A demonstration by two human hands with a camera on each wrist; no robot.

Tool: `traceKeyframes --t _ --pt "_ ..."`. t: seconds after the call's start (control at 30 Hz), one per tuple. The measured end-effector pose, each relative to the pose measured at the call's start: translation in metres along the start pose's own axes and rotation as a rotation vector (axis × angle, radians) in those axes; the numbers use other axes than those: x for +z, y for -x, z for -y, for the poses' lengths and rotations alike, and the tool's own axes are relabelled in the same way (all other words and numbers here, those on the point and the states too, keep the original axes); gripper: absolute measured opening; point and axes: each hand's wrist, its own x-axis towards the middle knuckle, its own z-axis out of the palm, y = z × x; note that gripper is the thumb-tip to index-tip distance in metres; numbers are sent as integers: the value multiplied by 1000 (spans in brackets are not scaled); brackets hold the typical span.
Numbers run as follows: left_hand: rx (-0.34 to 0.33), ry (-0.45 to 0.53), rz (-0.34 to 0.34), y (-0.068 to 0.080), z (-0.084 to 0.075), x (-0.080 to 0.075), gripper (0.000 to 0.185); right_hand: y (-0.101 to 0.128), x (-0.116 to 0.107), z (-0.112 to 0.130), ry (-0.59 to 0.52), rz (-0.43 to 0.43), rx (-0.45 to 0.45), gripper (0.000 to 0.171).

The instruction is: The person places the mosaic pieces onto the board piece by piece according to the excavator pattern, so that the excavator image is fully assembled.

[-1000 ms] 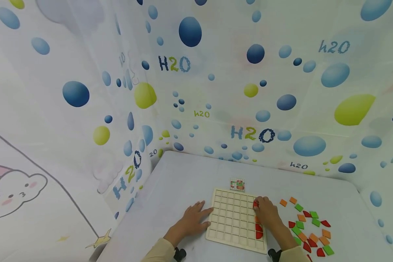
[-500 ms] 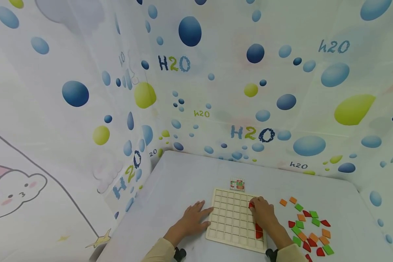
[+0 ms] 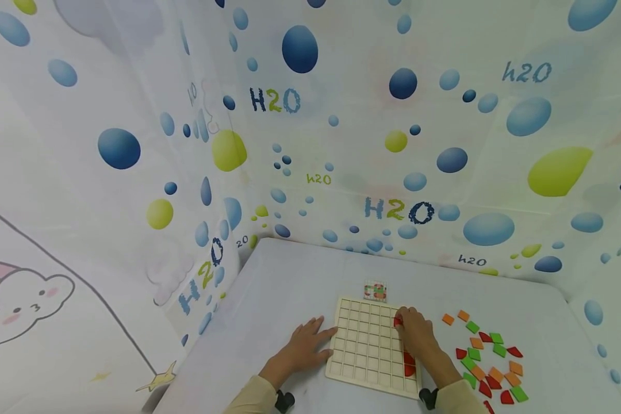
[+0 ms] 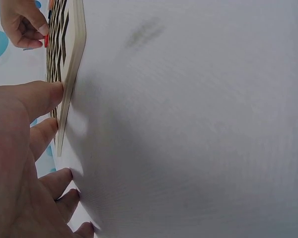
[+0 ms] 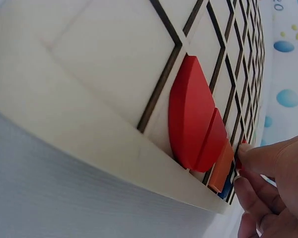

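Observation:
A pale wooden grid board (image 3: 364, 345) lies on the table. My left hand (image 3: 304, 346) rests beside its left edge with fingers spread, the thumb and a fingertip touching the rim in the left wrist view. At the board's upper right, my right hand (image 3: 418, 334) pinches a red piece (image 3: 397, 322) between thumb and fingers over the grid. Nearer along the right column sit two red curved-edge pieces (image 5: 191, 114), then an orange piece (image 5: 221, 166) and a small blue piece (image 5: 225, 188), partly hidden. The cell under my right fingers is hidden.
A small printed pattern card (image 3: 375, 291) lies just beyond the board's far edge. To the right, several loose red, green and orange pieces (image 3: 498, 349) are scattered on the white tabletop (image 3: 290, 276). A patterned curtain (image 3: 362, 144) hangs behind the table.
My right hand has shifted slightly left with the red piece, from the board's far right edge to over the upper right cells. The left hand stays in place.

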Motion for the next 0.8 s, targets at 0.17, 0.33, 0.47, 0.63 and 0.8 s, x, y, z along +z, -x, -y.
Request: traceKeyframes --t 0.17,0.33,0.47,0.63,0.8 --pt "5 7 -2 1 0 -1 59 -2 -2 0 -25 26 -19 9" --pt "6 12 -4 1 -2 -3 58 -5 -3 -3 -26 48 -15 8" --pt "9 19 -3 0 -3 -5 58 -8 -3 -7 -40 49 -10 7" --pt "11 28 4 0 -2 -5 58 -12 -2 -11 -45 66 -8 5" --pt "-6 18 9 -1 1 -2 58 -12 -3 -12 -58 92 -9 6"
